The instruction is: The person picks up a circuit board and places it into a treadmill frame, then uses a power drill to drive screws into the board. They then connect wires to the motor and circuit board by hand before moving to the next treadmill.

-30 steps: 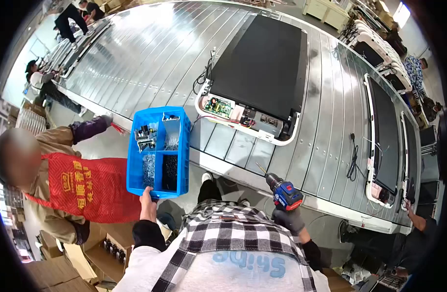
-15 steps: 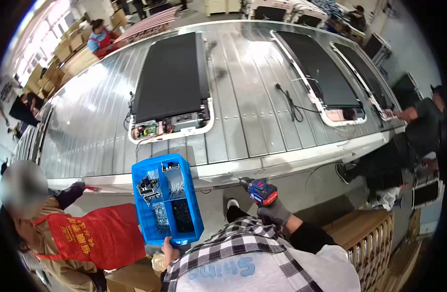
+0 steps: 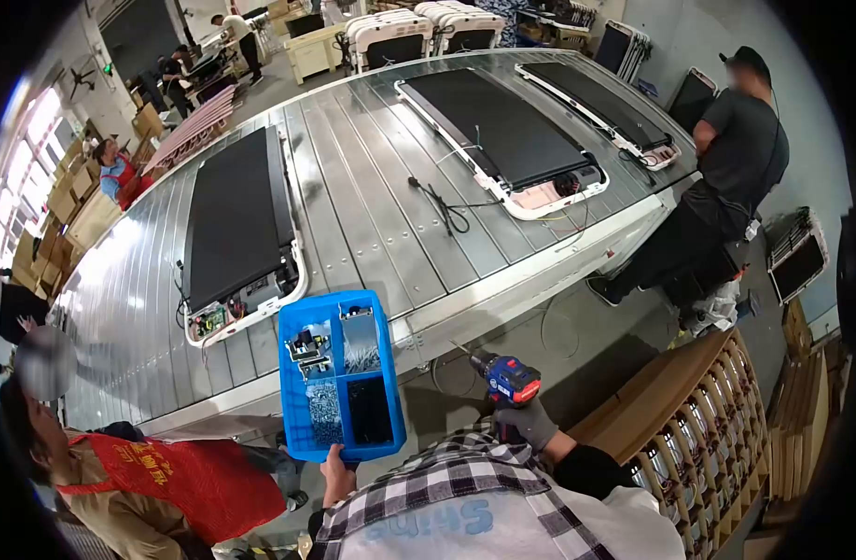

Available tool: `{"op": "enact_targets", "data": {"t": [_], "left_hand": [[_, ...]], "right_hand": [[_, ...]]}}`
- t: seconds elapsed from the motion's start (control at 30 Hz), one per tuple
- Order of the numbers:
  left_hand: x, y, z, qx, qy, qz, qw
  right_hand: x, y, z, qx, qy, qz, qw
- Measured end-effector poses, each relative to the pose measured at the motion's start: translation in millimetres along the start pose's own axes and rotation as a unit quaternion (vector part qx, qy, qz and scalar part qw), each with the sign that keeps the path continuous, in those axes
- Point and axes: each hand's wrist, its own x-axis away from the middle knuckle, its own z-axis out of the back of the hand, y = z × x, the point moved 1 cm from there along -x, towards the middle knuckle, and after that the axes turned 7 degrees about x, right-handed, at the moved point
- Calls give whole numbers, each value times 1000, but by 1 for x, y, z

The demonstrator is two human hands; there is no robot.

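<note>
Left hand [image 3: 335, 469] holds bin [image 3: 353, 451]; right hand's [image 3: 528, 425] drill [image 3: 510, 378] points toward conveyor [image 3: 372, 187].

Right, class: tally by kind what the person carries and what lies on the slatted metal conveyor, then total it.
Blue plastic compartment tray, in the left hand: 1
Blue cordless drill, in the gloved right hand: 1
Black flat treadmills with white frames: 3
Loose black cable: 1
Total: 6

Blue parts tray [image 3: 388, 392], blue-red drill [image 3: 509, 381] (grey-gloved hand [image 3: 528, 422]), black-white checked shirt [image 3: 446, 476]
</note>
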Motion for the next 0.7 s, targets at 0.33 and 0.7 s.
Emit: {"op": "enact_targets", "data": {"t": [0.33,0.7], "left_hand": [[-128,150,-188,508,101,226,825],[-267,254,-347,515,178,212,811]], "right_hand": [[-22,70,193,-39,69,-54,995],[-80,61,315,-126,53,-105,985]]}}
